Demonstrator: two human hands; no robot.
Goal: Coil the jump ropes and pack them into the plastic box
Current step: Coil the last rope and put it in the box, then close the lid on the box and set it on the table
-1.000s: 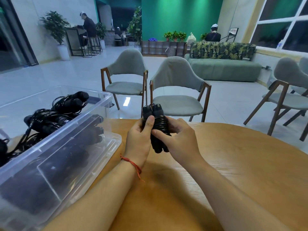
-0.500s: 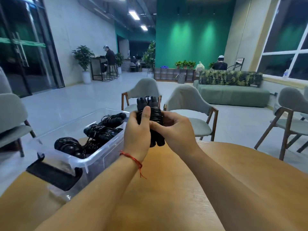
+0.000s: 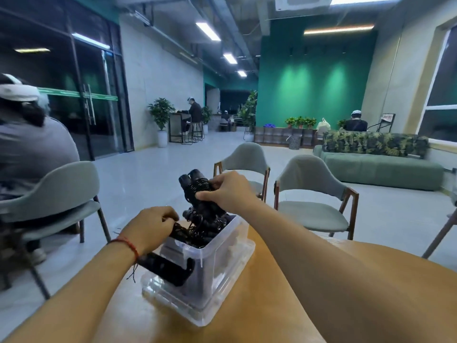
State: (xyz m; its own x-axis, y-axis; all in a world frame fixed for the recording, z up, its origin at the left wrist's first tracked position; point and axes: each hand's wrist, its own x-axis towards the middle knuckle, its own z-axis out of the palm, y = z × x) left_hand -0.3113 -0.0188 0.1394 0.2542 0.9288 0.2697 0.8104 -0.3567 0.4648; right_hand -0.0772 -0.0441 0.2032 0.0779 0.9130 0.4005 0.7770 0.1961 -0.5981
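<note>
Right grip: the right grip, centre of the frame, has thumb and fingers curled round a coiled black jump rope with two handles side by side, holding it tight.
Held rope: it is in the air just above the far end of the box, handle ends tilted toward the upper left of the frame, the cord wound round the handles.
Left grip: the left grip, lower left of centre, is at the box's left rim with its fingers curled round a black rope bundle lying at the top of the box.
Box: the clear rectangular plastic box stands on the left edge of the bench, below centre, its lid off; a black clip handle sits on its near end.
Packed ropes: a heap of other black coiled jump ropes fills the box up to the rim, directly under the held rope.
Bench: the round, tan wooden bench fills the lower right of the frame.
Wrist: a red string bracelet circles the left wrist.
Surroundings: grey-green chairs with wooden legs stand beyond the bench; a green sofa is at the right; a seated person in a grey top is at the left edge.
</note>
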